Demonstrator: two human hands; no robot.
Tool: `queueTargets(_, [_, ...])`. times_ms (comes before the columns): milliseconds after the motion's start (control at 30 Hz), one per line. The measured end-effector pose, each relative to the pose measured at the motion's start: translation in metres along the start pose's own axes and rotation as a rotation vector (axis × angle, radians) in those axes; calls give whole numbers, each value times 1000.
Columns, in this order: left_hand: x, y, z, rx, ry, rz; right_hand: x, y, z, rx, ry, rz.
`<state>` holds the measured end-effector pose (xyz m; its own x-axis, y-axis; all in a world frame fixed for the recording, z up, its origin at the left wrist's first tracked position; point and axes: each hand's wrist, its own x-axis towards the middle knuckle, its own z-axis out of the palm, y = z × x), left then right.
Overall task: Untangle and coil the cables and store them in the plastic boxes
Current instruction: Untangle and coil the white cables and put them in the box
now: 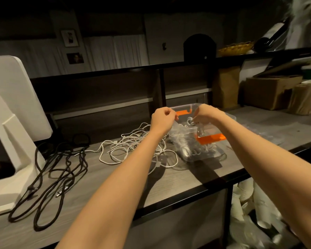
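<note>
A clear plastic box [210, 133] with orange latches sits on the grey table [169, 178], holding coiled white cable and a silvery piece too blurred to name. To the far left stands a white stand [16, 108], with black cables [57, 169] sprawled beside it. A tangle of white cables [133, 146] lies just left of the box. The left hand [162, 117] is curled, apparently pinching a white cable above the tangle. The right hand [204, 114] pinches a small white loop over the box. Cardboard boxes [269, 90] stand behind, right.
</note>
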<state>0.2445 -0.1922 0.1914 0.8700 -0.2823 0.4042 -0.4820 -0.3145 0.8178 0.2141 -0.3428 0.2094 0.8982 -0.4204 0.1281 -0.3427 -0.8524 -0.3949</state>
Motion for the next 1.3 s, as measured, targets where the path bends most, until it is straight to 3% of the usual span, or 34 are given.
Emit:
queueTargets(167, [-5,3,2,-12,27,-24,-10,-10,-3,-42,110,22])
queueTargets(333, [-7,9,-11,-22,83,-18,-9,-27,-7,205,160,-159])
queueTargets(500, [-11,9,-36,2,96,-62,-23,-55,-4,285,134,-294])
queueTargets(800, [-20,-6,-80,66,2,-250,-40,-101,13,346,-163,-277])
queueTargets(967, [-31,-14,-89,99,-209,-446,-41,-110,32,237,-354,-237])
queueTargets(1100, [-36,-33,-86,219,-411,-445,-39,-104,48,197,-481,-198])
queueTargets(1300, [-35,-44,-73,440,-603,-416,-38,-97,65,51,-509,-242])
